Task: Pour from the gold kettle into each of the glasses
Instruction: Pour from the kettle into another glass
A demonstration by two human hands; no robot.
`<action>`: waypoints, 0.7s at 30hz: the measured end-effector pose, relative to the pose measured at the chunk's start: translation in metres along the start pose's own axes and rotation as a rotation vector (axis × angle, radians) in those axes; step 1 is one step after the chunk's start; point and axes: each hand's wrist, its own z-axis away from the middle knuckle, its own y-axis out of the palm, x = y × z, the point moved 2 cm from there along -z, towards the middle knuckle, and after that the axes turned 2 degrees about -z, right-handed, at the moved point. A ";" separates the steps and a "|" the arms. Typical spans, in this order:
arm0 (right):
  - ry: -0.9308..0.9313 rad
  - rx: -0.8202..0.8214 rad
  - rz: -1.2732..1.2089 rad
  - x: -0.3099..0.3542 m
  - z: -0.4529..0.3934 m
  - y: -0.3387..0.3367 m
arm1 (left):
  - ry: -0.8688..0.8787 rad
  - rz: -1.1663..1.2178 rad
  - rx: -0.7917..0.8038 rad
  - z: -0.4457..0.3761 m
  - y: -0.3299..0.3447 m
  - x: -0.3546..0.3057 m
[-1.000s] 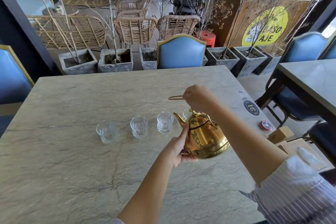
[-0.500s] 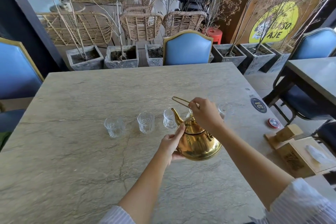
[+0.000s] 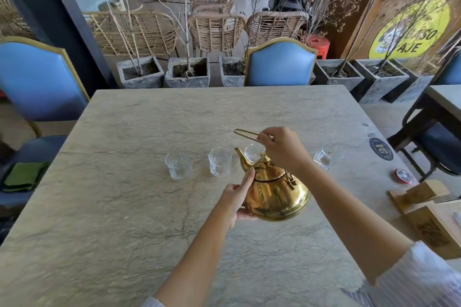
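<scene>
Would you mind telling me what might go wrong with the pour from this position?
1. The gold kettle is held tilted with its spout between two close-set glasses, so the stream may miss a rim and wet the table.
2. The left hand cups the kettle's body; if it is hot, the grip may slip.

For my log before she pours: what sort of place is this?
Probably a cafe or restaurant's semi-open dining area: stone-look table with blue upholstered chairs, rattan chairs beyond, and a round yellow "BASO AJE" sign on the wall.
</scene>
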 end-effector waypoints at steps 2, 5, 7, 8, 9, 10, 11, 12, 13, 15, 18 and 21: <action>0.003 0.026 0.015 0.008 -0.005 0.004 | -0.004 0.011 0.012 0.002 -0.004 0.000; 0.034 0.068 0.064 0.018 -0.016 0.012 | -0.005 0.016 0.035 0.008 -0.005 -0.001; 0.068 0.106 0.087 0.024 -0.021 0.015 | -0.005 0.013 0.042 0.010 -0.005 -0.001; 0.082 0.124 0.093 0.027 -0.024 0.016 | -0.006 0.014 0.043 0.012 -0.004 -0.001; 0.092 0.138 0.098 0.030 -0.025 0.017 | -0.008 0.020 0.044 0.013 -0.003 -0.001; 0.098 0.147 0.100 0.032 -0.027 0.018 | -0.011 0.028 0.049 0.014 -0.003 -0.002; 0.104 0.155 0.100 0.033 -0.030 0.018 | -0.015 0.035 0.053 0.016 -0.002 -0.003; 0.109 0.162 0.102 0.035 -0.032 0.019 | -0.018 0.042 0.056 0.017 -0.001 -0.004; 0.113 0.172 0.111 0.036 -0.034 0.019 | -0.022 0.046 0.060 0.019 0.000 -0.006; 0.120 0.202 0.156 0.039 -0.037 0.020 | -0.034 0.054 0.067 0.021 0.002 -0.008; 0.134 0.239 0.182 0.044 -0.042 0.021 | -0.052 0.066 0.072 0.023 0.004 -0.010; 0.137 0.266 0.195 0.047 -0.050 0.021 | -0.062 0.074 0.082 0.025 0.006 -0.013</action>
